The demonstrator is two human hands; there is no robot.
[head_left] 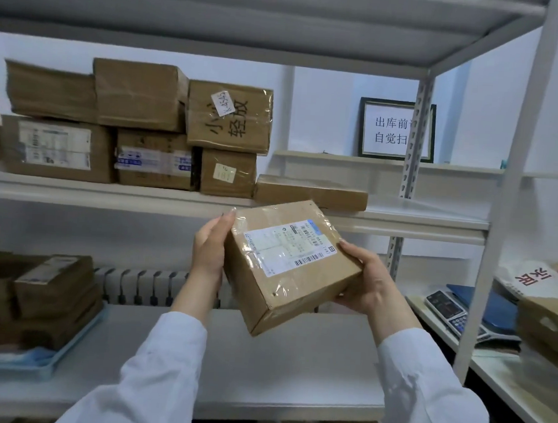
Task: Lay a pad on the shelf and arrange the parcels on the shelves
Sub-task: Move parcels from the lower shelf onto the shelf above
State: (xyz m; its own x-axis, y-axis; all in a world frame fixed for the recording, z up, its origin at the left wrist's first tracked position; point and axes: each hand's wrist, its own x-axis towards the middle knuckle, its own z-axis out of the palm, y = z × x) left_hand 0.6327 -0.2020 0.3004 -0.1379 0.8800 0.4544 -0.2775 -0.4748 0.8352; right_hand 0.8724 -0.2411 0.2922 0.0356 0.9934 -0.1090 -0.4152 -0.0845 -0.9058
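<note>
The left hand (208, 243) and right hand (369, 282) are gripping a tilted parcel (287, 264) at its 9 and 3 o'clock sides, in the air before the shelves. I think it is being put away. Next it is needing a lift toward 1 o'clock, onto the shelf (427, 214) beside the flat parcel (311, 192).

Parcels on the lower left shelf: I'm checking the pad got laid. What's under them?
A light-blue pad lies under the parcels, its edge showing on the lower shelf. The part beneath them is covered.
</note>
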